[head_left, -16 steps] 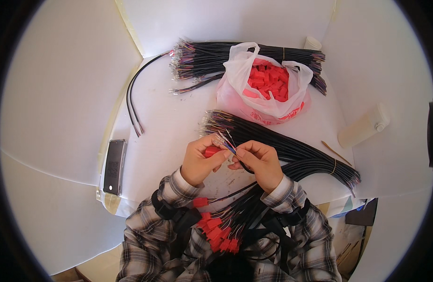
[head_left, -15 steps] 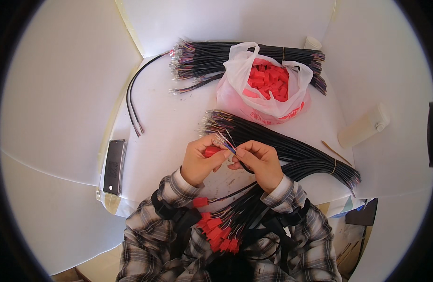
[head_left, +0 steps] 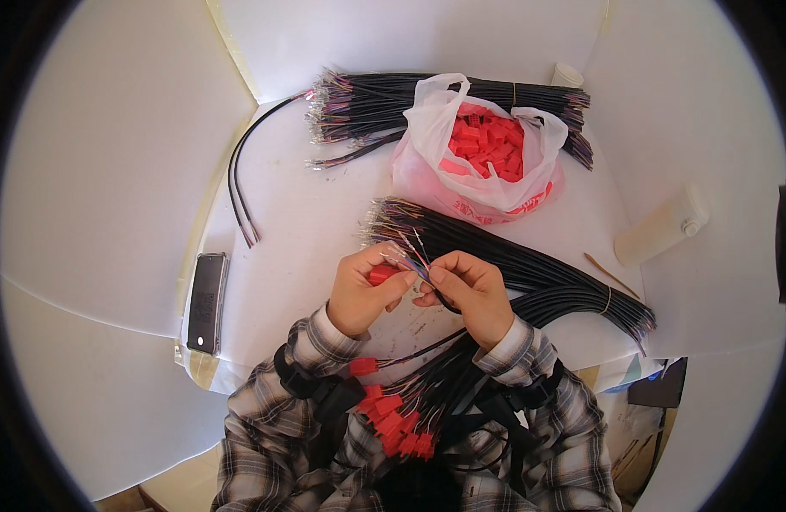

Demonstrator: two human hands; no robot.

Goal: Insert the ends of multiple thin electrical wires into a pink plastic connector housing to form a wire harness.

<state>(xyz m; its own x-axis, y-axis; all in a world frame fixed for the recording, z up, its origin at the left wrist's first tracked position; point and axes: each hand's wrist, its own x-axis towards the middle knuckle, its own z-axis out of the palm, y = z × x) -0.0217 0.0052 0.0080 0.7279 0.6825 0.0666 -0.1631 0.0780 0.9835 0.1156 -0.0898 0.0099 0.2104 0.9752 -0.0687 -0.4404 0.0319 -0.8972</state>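
My left hand (head_left: 363, 290) is closed around a red connector housing (head_left: 381, 274), which shows only in part under the fingers. Its fingertips also touch the thin coloured wires (head_left: 417, 256) fanning out of a cable end. Close beside it, my right hand (head_left: 477, 299) pinches the black cable (head_left: 445, 304) just behind those wires. Below my hands, toward my lap, lies a bunch of black cables (head_left: 444, 375) whose ends carry red connectors (head_left: 393, 420). Just beyond my hands rests a tied bundle of black cables (head_left: 512, 264) with bare metal-tipped wires at its left end.
A white plastic bag (head_left: 427, 183) full of red housings (head_left: 487, 143) stands before another tied cable bundle (head_left: 376, 107). One looped cable (head_left: 234, 175) and a phone (head_left: 208, 303) lie at the left. A pale bottle (head_left: 662, 229) and a thin brown stick (head_left: 611, 275) are at the right.
The loose wires between my hands have shifted and spread slightly, with a couple now standing up apart. Both hands keep nearly the same place and grip.
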